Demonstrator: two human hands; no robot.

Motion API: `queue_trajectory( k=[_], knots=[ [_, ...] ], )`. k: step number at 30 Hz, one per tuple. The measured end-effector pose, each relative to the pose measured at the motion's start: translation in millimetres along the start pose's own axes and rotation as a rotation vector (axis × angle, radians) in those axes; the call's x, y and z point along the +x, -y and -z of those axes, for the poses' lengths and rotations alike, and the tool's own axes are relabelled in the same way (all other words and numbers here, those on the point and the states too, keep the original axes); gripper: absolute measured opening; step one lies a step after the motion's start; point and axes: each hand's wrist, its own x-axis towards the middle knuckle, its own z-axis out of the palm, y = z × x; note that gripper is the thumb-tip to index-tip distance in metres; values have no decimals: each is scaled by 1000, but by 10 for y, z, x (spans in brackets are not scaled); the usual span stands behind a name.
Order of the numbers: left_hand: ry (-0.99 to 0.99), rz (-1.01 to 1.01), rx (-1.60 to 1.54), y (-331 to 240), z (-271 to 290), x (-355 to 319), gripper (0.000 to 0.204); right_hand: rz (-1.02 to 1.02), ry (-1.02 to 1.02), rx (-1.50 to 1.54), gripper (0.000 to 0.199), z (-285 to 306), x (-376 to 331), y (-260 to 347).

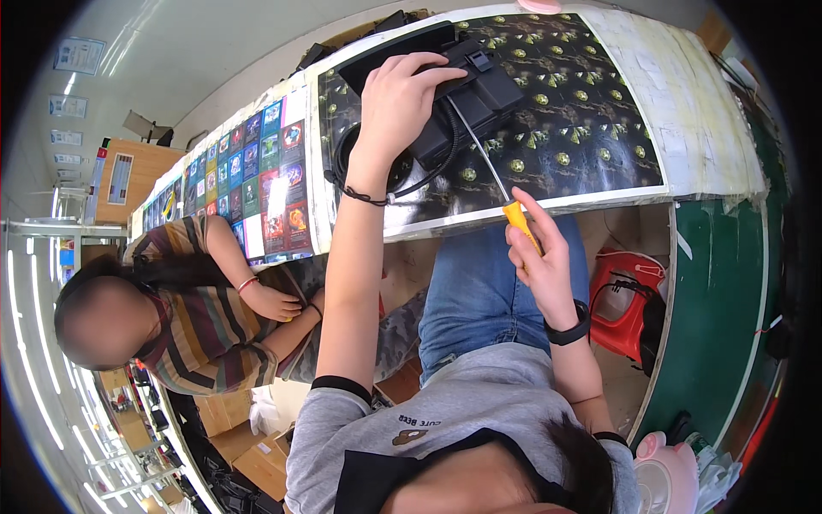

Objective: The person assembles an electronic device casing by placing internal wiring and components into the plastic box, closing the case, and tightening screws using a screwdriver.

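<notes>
The table point(685, 111) bears a black device point(498, 91) beneath the left grip point(399, 101).

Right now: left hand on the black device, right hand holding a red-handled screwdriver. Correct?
Not quite: the head view shows the screwdriver has a yellow handle, not red. The left hand is on the black device, and the right hand holds the screwdriver.
</notes>
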Motion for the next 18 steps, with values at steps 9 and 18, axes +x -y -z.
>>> queue_trajectory(
  k=[9, 18],
  knots=[
    [93, 77, -264, 47, -29, 98, 33, 184, -302, 170, 48, 439, -174, 179],
    [165, 147, -254, -7, 24, 143, 24, 163, -258, 206, 47, 567, -143, 100]
  ],
)
